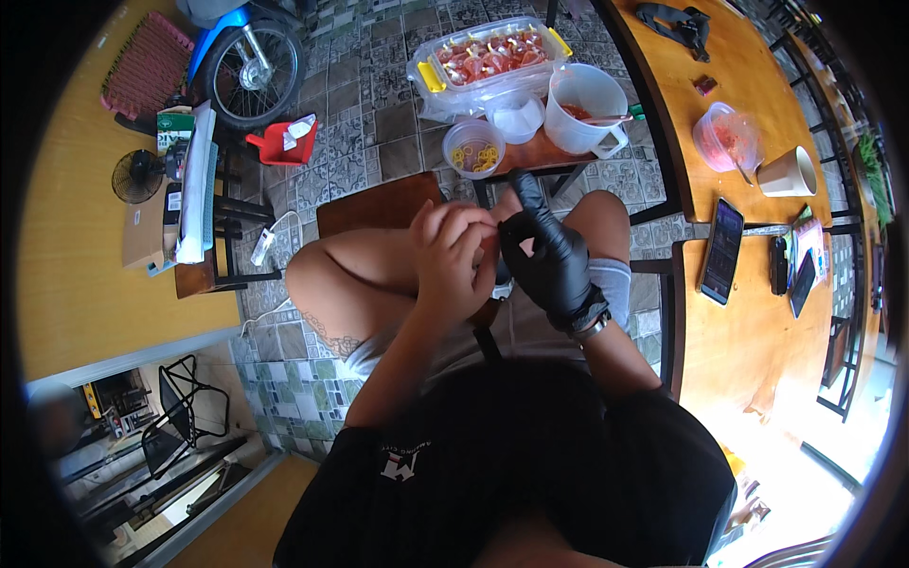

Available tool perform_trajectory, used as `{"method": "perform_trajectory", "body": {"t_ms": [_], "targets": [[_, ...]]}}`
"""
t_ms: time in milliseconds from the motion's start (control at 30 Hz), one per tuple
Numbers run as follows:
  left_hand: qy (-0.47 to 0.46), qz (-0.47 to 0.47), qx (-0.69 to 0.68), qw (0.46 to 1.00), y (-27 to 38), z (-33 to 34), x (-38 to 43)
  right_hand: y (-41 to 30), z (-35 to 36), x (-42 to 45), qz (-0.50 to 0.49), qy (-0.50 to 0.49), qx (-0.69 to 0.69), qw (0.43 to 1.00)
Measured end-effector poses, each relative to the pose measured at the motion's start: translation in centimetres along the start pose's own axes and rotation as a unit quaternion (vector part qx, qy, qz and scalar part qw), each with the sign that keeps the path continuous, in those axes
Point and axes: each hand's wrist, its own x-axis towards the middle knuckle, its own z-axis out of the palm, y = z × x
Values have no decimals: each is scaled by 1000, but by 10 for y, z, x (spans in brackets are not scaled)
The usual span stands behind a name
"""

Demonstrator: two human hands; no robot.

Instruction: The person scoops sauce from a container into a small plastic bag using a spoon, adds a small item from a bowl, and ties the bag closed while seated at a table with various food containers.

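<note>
My bare left hand (pixel 454 259) and my right hand (pixel 552 263) in a black glove meet above my lap. Their fingertips pinch what looks like a small plastic bag with reddish contents, mostly hidden by the fingers. Beyond them, on a low wooden bench (pixel 543 162), are a round tub (pixel 461 145) of yellow rubber bands, a translucent white tub (pixel 515 119) and a plastic measuring jug (pixel 586 89) with red sauce and a utensil. Behind these, a clear box (pixel 490 60) with yellow latches holds several small tied bags of red sauce.
At right, wooden tables (pixel 753 334) bear a phone (pixel 721 252), a paper cup (pixel 788 174) and a plastic tub (pixel 716 138) with red residue. A red dustpan (pixel 287 145), a motorbike wheel (pixel 252 74), a power strip (pixel 263 246) and a small black fan (pixel 137 176) are at left.
</note>
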Motion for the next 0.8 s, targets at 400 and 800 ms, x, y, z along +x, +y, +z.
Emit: {"method": "perform_trajectory", "body": {"t_ms": [400,800], "targets": [[-80,-316,-561,761,-59,62,2,102,16,-21,337,109,355,866],[-79,-260,-484,832,-174,225,228,190,36,-45,421,23,414,807]]}}
